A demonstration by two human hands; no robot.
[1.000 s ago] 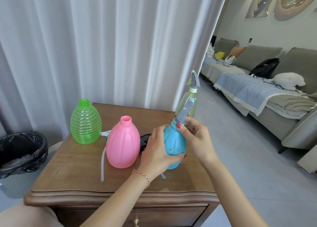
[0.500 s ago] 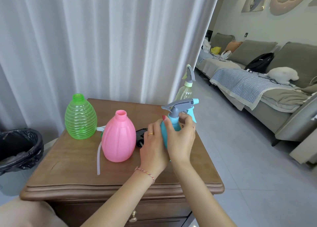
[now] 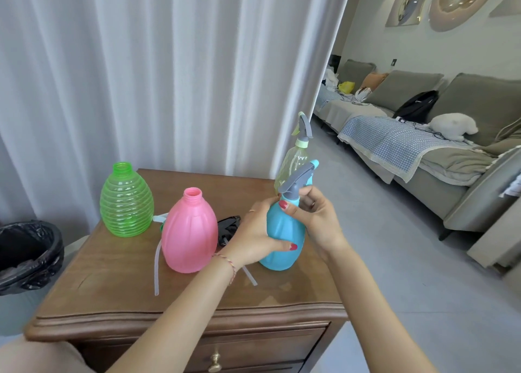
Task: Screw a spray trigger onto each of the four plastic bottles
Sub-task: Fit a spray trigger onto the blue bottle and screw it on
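Observation:
A blue bottle [image 3: 283, 240] stands on the wooden cabinet top [image 3: 112, 293], with my left hand [image 3: 253, 231] wrapped around its body. My right hand [image 3: 313, 214] pinches the collar of the grey-and-blue spray trigger [image 3: 298, 179] sitting on the bottle's neck. A pink bottle [image 3: 189, 233] with an open neck stands to the left. Further left and back is a green ribbed bottle [image 3: 126, 203], also open. Behind the blue one, a clear yellowish bottle [image 3: 293, 161] carries a grey trigger. A loose trigger's white tube [image 3: 157, 271] lies beside the pink bottle.
A black object [image 3: 227, 227] lies between the pink and blue bottles, partly hidden. White curtains [image 3: 169, 76] hang right behind the cabinet. A black-lined bin [image 3: 26, 255] stands at the left. A grey sofa [image 3: 451, 147] and tiled floor lie to the right.
The trigger has turned on the blue bottle, its nozzle swinging from pointing right to up-right. My left hand has shifted lower on the bottle's body. The camera view has moved closer.

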